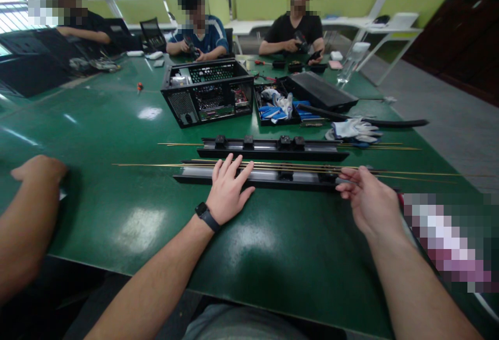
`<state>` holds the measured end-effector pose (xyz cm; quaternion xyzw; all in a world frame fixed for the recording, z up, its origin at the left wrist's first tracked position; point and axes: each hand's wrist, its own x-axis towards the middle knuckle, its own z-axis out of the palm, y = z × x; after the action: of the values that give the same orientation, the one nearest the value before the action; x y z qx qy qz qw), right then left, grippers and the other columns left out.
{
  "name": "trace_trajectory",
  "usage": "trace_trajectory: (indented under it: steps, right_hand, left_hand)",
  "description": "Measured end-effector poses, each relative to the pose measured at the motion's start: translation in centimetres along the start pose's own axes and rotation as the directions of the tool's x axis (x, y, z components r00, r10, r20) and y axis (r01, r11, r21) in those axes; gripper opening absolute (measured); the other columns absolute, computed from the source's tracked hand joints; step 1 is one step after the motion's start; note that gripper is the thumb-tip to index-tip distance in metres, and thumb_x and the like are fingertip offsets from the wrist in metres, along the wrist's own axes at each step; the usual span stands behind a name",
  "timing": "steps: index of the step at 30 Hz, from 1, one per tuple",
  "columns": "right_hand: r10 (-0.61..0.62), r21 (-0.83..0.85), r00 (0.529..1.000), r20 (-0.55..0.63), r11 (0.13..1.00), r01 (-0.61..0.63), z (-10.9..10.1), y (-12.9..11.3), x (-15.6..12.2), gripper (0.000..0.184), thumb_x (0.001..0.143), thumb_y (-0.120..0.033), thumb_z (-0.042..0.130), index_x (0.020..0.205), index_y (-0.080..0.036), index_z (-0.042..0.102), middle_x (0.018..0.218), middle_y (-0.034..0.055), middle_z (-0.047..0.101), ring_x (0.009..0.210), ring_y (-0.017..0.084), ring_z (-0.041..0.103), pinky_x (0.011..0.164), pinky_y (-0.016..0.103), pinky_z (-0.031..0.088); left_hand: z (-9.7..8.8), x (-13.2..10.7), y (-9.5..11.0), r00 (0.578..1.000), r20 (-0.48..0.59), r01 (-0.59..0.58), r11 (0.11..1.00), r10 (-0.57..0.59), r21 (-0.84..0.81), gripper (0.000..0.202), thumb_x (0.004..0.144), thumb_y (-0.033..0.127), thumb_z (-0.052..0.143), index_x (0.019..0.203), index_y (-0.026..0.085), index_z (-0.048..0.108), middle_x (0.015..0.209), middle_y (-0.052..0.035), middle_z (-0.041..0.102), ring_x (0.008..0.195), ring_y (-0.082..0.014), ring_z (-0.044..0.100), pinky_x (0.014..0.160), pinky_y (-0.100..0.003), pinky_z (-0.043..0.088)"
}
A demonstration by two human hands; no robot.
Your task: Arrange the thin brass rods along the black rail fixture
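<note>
Right at our twelve, thin rods [273, 165] ran nine to three along the near black rail [292, 184]; our left hand [230, 192] lay spread over them, our right hand [370, 199], nearer their three-o'clock ends, curled there, grip unclear.

On the left wrist, just behind the left hand [231, 194], the person is wearing a black watch [202, 209]; its small dark face is showing a squarish shape, and its black strap [212, 222] is going around the wrist. The right hand [372, 199] and both forearms [156, 277] are showing bare, while grey cloth [241, 323] is covering the body at the lower edge
</note>
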<state>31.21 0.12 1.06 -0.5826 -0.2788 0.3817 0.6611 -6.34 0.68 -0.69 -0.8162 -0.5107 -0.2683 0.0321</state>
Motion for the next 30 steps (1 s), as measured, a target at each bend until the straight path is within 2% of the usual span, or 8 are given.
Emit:
trace_trajectory:
  steps: [5, 7, 14, 16, 23, 26, 30]
  right_hand:
    - [-0.031, 0.004, 0.992, -0.125, 0.999, 0.031, -0.6, 0.3, 1.2, 0.038, 0.102, -0.056, 0.091, 0.101, -0.018, 0.082, 0.104, 0.0093, 0.083, 0.06, 0.012, 0.072, 0.045, 0.02, 0.05]
    - [-0.049, -0.001, 0.989, -0.142, 0.999, 0.049, -0.7, 0.4, 1.3, 0.038, 0.102, -0.056, 0.09, 0.101, -0.018, 0.081, 0.104, 0.0088, 0.082, 0.059, 0.012, 0.071, 0.044, 0.02, 0.049]
    - [-0.011, -0.013, 1.0, 0.021, 1.0, 0.011, 0.3, 0.1, -0.3, 0.048, 0.097, -0.064, 0.097, 0.101, -0.018, 0.083, 0.104, 0.0104, 0.083, 0.061, 0.013, 0.072, 0.046, 0.021, 0.049]
    - [-0.005, -0.008, 1.0, 0.012, 1.0, 0.005, 0.3, 0.1, -0.3, 0.047, 0.097, -0.063, 0.098, 0.1, -0.018, 0.083, 0.105, 0.0112, 0.083, 0.062, 0.013, 0.073, 0.047, 0.021, 0.051]
    - [-0.024, -0.007, 0.99, -0.14, 1.0, 0.024, -0.5, 0.3, 0.9, 0.036, 0.103, -0.054, 0.09, 0.101, -0.019, 0.082, 0.109, 0.0104, 0.084, 0.061, 0.012, 0.071, 0.043, 0.02, 0.049]
    - [-0.032, -0.004, 0.993, -0.113, 0.999, 0.032, -0.4, 0.4, 0.8, 0.038, 0.1, -0.056, 0.093, 0.102, -0.02, 0.082, 0.107, 0.0095, 0.083, 0.061, 0.013, 0.072, 0.044, 0.021, 0.05]
    - [-0.021, -0.014, 1.0, -0.019, 1.0, 0.02, 0.0, 0.3, 0.1, 0.047, 0.094, -0.062, 0.098, 0.102, -0.018, 0.084, 0.107, 0.0111, 0.083, 0.063, 0.013, 0.073, 0.046, 0.021, 0.051]
  left_hand:
    - [0.0, 0.0, 0.0, 1.0, 0.013, 0.009, 1.0, -0.009, -0.001, 0.065, 0.111, 0.03, 0.081, 0.175, 0.03, 0.07, 0.187, -0.0184, 0.062, 0.182, -0.0463, 0.049, 0.151, -0.076, 0.033]
    - [-0.1, 0.0, 0.1, 1.0, 0.018, 0.013, 1.0, -0.013, 0.002, 0.064, 0.111, 0.03, 0.081, 0.175, 0.03, 0.071, 0.187, -0.0181, 0.062, 0.182, -0.0463, 0.049, 0.151, -0.076, 0.032]
    - [-0.2, 0.1, 0.2, 1.0, 0.018, 0.006, 1.0, -0.006, 0.003, 0.064, 0.111, 0.029, 0.081, 0.175, 0.028, 0.071, 0.187, -0.0194, 0.063, 0.181, -0.0469, 0.05, 0.15, -0.077, 0.034]
    - [-0.2, 0.1, 0.2, 1.0, 0.021, 0.005, 1.0, -0.005, 0.0, 0.064, 0.111, 0.029, 0.08, 0.175, 0.028, 0.071, 0.187, -0.0199, 0.063, 0.181, -0.0469, 0.05, 0.15, -0.077, 0.034]
    - [-0.3, 0.1, 0.1, 0.999, 0.031, 0.004, 1.0, -0.004, -0.006, 0.065, 0.111, 0.03, 0.08, 0.175, 0.027, 0.07, 0.188, -0.0207, 0.061, 0.182, -0.0473, 0.049, 0.15, -0.078, 0.033]
    - [-0.2, 0.1, 0.1, 1.0, 0.023, 0.012, 1.0, -0.012, -0.009, 0.065, 0.111, 0.03, 0.08, 0.175, 0.03, 0.07, 0.188, -0.019, 0.062, 0.182, -0.0469, 0.049, 0.151, -0.078, 0.031]
    - [-0.2, 0.1, 0.1, 1.0, 0.026, 0.007, 1.0, -0.007, -0.011, 0.065, 0.112, 0.03, 0.079, 0.176, 0.029, 0.07, 0.188, -0.0202, 0.061, 0.183, -0.0475, 0.048, 0.151, -0.078, 0.032]
